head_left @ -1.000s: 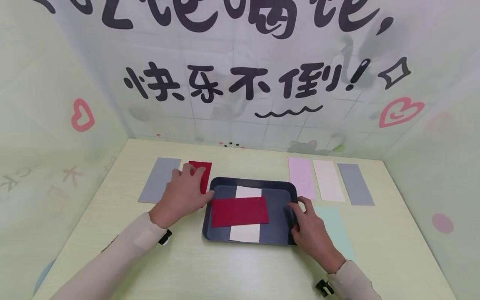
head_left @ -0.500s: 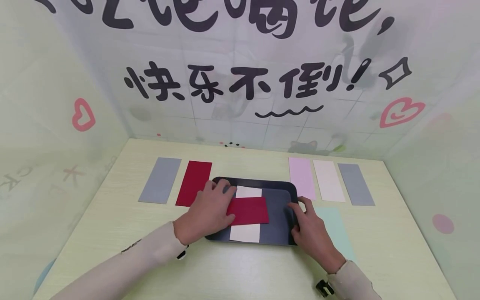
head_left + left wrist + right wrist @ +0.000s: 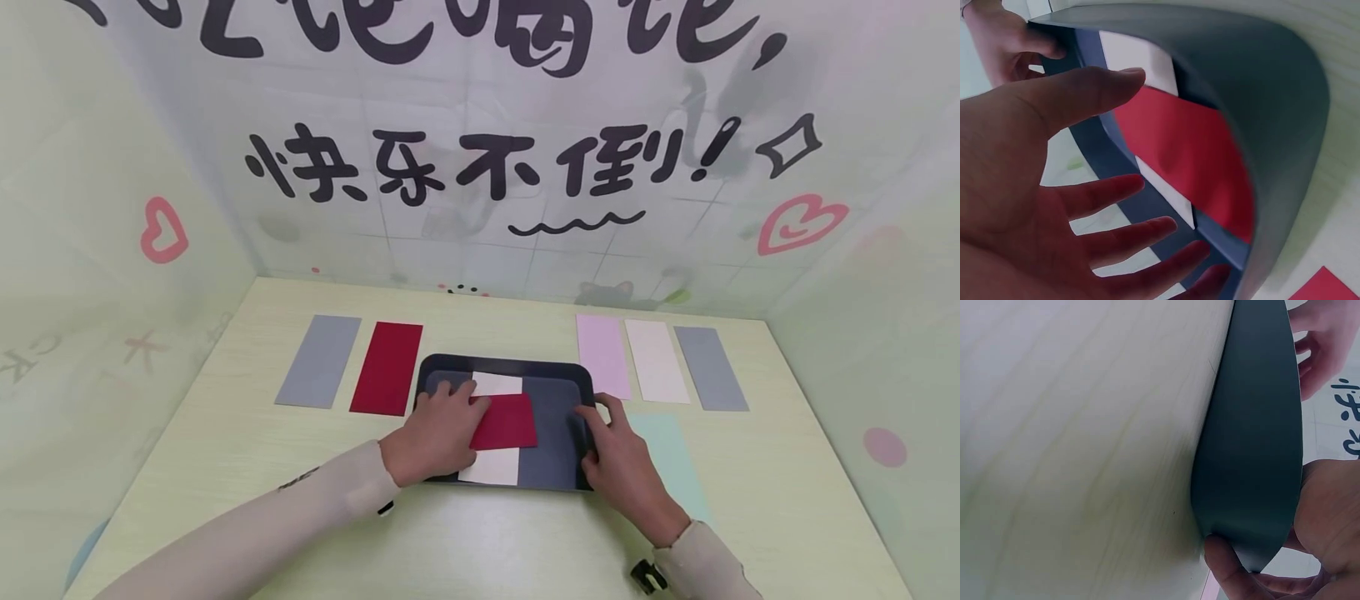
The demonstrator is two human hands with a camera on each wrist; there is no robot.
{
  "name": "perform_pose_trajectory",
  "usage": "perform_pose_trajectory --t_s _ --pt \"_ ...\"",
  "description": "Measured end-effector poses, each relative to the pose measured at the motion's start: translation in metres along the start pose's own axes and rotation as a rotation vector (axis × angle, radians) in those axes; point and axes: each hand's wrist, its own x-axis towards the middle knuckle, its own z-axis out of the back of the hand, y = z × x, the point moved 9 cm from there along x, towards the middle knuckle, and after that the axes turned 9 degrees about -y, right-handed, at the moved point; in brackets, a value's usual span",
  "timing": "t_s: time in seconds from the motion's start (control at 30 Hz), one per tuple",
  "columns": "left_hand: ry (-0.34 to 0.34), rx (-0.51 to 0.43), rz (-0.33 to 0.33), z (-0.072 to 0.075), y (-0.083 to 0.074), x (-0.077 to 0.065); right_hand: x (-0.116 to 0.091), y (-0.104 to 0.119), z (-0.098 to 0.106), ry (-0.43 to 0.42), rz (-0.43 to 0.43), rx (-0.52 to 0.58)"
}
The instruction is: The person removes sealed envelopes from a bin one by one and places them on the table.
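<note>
In the head view a dark blue tray [image 3: 551,433] stands on the table. Inside it a red paper card [image 3: 506,421] lies crosswise over a white card [image 3: 493,468]. My left hand [image 3: 437,432] is over the tray's left part, hiding the red card's left end. The left wrist view shows that hand [image 3: 1016,206] with thumb and fingers spread above the red card [image 3: 1179,150], holding nothing. My right hand [image 3: 626,462] grips the tray's right side at the rim. In the right wrist view its fingers curl around the tray's corner [image 3: 1247,456].
Behind the tray on the left lie a grey card [image 3: 318,361] and another red card [image 3: 386,368]. To the right are pink [image 3: 602,357], white [image 3: 657,361] and grey cards [image 3: 711,368]. A mint card [image 3: 678,458] is partly behind my right hand. Printed cloth walls enclose the table.
My left hand has moved right and toward me, from beside the red card outside the tray to over the red card inside it. My right hand has kept its place on the tray.
</note>
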Motion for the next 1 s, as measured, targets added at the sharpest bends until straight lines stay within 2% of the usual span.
perform_pose_trajectory --t_s 0.27,0.67,0.83,1.0 --pt "0.029 0.004 0.002 -0.009 0.000 0.004 0.001 -0.003 -0.001 0.002 -0.005 0.004" --pt "0.036 0.015 0.019 -0.013 0.005 0.012 0.002 -0.004 -0.001 0.012 -0.007 0.010" --pt "0.032 -0.009 0.016 -0.013 0.006 0.014 0.003 -0.004 -0.001 0.012 -0.005 0.012" --pt "0.027 -0.078 0.010 -0.011 0.006 0.015 0.003 -0.004 -0.001 0.010 -0.003 0.010"
